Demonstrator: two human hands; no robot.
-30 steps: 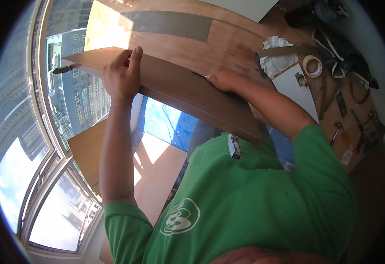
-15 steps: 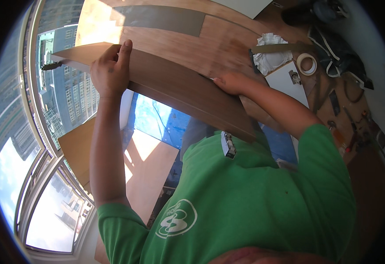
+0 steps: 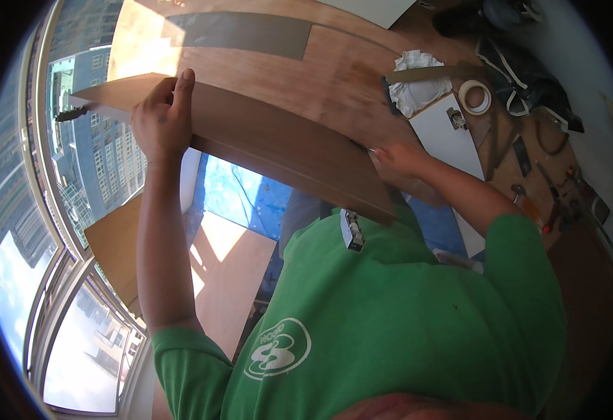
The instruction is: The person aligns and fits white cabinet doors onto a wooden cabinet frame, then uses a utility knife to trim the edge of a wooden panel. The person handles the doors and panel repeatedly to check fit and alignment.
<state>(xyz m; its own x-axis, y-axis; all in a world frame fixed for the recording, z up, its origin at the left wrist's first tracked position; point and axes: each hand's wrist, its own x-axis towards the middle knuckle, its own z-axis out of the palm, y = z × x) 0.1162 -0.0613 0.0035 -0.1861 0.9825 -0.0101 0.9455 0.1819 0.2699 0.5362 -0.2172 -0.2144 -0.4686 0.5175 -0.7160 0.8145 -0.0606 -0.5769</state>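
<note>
A long brown wooden panel (image 3: 271, 140) lies slantwise across the view, its right end close to my green shirt. My left hand (image 3: 164, 119) is closed round it toward its left end, thumb on top. At the panel's far edge, near the right end, my right hand (image 3: 396, 159) has its fingers pinched together. A small pale tip shows at those fingers; what they hold is too small to name. A dark crumpled strip (image 3: 72, 113) hangs at the panel's left tip. A small metal fitting (image 3: 352, 231) shows between the panel's near end and my shirt.
Beyond the panel is a wooden work surface (image 3: 341, 77) with a grey-brown strip (image 3: 250, 33). To the right lie a white crumpled cloth (image 3: 418, 96), a tape roll (image 3: 474, 97), a white board (image 3: 453, 140) and several hand tools (image 3: 548, 178). Windows (image 3: 82, 336) line the left.
My right hand has slid rightward and nearer along the panel's far edge. My left hand keeps its hold, and the whole scene has shifted slightly left.
</note>
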